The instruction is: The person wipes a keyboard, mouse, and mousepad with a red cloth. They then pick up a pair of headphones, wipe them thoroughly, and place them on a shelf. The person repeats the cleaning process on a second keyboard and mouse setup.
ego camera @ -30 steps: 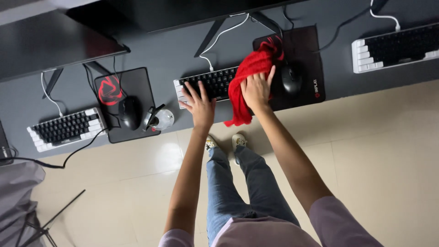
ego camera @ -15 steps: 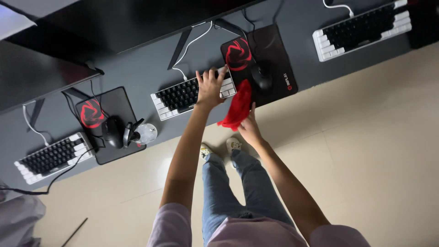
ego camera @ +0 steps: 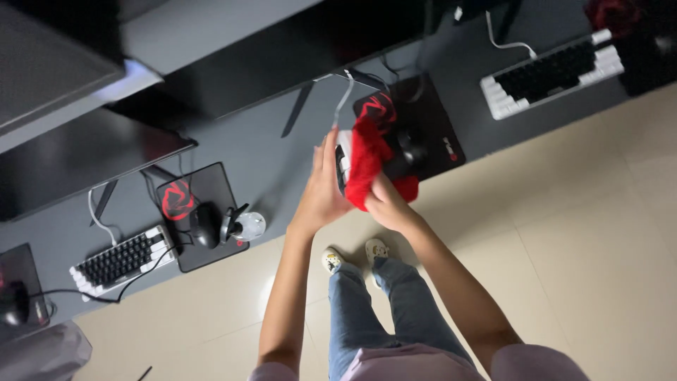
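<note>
My left hand (ego camera: pixel 321 190) grips a white-framed keyboard (ego camera: pixel 341 156), which is tipped up on its edge above the dark desk (ego camera: pixel 261 152). Its white cable (ego camera: pixel 344 95) runs back toward the monitors. My right hand (ego camera: pixel 388 204) holds a red cloth (ego camera: pixel 367 159) pressed against the keyboard's key side. Most of the keyboard is hidden between my hand and the cloth. Just right of the cloth, a black mouse (ego camera: pixel 412 152) sits on a black mouse pad (ego camera: pixel 441 134) with a red emblem.
Black monitors (ego camera: pixel 211 77) line the back of the desk. A second keyboard (ego camera: pixel 550 74) lies at the right, a third keyboard (ego camera: pixel 123 261) at the left beside another mouse (ego camera: pixel 206 224) on its pad. Beige tiled floor (ego camera: pixel 578 233) and my legs are below.
The keyboard has been lifted from flat on the desk onto its edge by my left hand. My right hand has brought the red cloth up against it. The view has shifted left.
</note>
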